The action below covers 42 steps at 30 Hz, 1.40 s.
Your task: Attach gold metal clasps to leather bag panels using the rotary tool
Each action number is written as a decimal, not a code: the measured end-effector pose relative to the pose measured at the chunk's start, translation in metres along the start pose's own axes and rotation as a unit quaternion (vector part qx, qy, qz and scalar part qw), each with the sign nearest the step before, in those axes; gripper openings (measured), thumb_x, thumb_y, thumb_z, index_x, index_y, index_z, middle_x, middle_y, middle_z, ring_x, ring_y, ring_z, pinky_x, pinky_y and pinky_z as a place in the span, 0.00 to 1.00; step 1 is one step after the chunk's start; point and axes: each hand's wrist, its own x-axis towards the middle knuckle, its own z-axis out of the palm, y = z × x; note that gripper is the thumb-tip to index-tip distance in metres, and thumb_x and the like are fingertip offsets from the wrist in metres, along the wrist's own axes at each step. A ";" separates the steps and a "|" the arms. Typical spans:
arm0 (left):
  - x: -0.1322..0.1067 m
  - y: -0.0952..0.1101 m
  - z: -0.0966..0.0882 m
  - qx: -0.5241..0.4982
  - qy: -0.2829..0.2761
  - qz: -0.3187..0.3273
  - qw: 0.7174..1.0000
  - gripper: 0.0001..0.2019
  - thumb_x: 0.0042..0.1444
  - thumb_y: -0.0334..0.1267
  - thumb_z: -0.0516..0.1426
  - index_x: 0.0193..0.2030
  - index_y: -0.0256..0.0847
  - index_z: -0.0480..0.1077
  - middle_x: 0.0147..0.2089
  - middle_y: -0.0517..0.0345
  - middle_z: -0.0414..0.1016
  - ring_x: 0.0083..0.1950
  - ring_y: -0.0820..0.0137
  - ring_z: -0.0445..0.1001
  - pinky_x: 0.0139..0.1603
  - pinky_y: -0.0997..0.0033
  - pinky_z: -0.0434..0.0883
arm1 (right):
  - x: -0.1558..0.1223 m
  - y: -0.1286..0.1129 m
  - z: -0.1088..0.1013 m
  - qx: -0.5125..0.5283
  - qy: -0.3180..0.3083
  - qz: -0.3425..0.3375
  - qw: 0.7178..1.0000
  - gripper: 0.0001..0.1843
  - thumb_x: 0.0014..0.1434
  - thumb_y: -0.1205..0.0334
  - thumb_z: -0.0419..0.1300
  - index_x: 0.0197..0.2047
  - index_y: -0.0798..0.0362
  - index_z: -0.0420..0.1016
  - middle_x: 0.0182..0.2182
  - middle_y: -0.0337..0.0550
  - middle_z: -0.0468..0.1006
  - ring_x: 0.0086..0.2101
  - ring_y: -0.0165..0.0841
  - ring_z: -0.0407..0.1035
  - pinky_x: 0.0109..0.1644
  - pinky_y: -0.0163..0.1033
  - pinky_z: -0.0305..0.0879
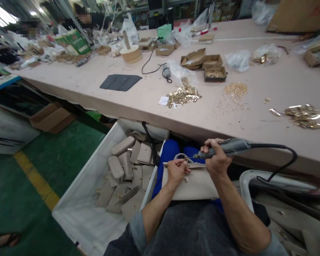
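Note:
A beige handbag lies across my lap, its short handle raised at the top edge. My left hand pinches a small part of the bag near the handle base, by a bit of gold-coloured hardware; the exact part is hidden by my fingers. In my right hand is a grey corded electric screwdriver, held level with its thin bit pointing left at the spot by my left fingers. I cannot tell whether the tip touches the hardware. The black cord loops down to the right.
To my left stands a white bin holding several beige bags; another bin with beige bags is at my right. The table ahead bears gold frames, small gold pieces, cardboard boxes and a dark panel.

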 end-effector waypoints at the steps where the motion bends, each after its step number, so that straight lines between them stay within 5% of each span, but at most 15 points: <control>1: 0.000 0.000 0.000 -0.001 0.000 0.000 1.000 0.20 0.54 0.49 0.67 0.40 0.28 0.81 0.32 0.43 0.84 0.23 0.67 0.81 0.21 0.75 0.77 | -0.001 0.003 0.002 -0.008 -0.007 -0.009 1.000 0.09 0.57 0.63 0.70 0.32 0.53 0.73 0.27 0.38 0.76 0.19 0.28 0.64 0.27 0.38 0.70; 24: -0.003 0.003 -0.003 0.013 -0.007 0.021 1.000 0.13 0.55 0.43 0.65 0.36 0.31 0.81 0.30 0.47 0.83 0.23 0.66 0.81 0.22 0.76 0.77 | -0.013 0.027 0.008 -0.128 -0.040 -0.050 0.990 0.09 0.62 0.60 0.69 0.32 0.54 0.77 0.23 0.38 0.74 0.20 0.30 0.68 0.27 0.38 0.71; 30: -0.006 0.004 -0.003 0.031 -0.008 0.030 0.999 0.11 0.55 0.40 0.64 0.35 0.32 0.82 0.24 0.52 0.80 0.23 0.66 0.80 0.23 0.75 0.76 | -0.021 0.021 0.009 -0.208 -0.121 -0.047 0.969 0.11 0.64 0.58 0.68 0.32 0.53 0.77 0.22 0.38 0.74 0.21 0.32 0.69 0.28 0.39 0.70; 42: -0.008 -0.003 -0.007 0.030 0.000 0.026 0.999 0.11 0.54 0.40 0.64 0.36 0.33 0.82 0.25 0.53 0.81 0.21 0.66 0.78 0.22 0.74 0.75 | -0.022 0.029 0.007 -0.202 -0.220 0.004 0.954 0.16 0.63 0.54 0.70 0.30 0.52 0.73 0.21 0.37 0.73 0.21 0.31 0.67 0.26 0.38 0.67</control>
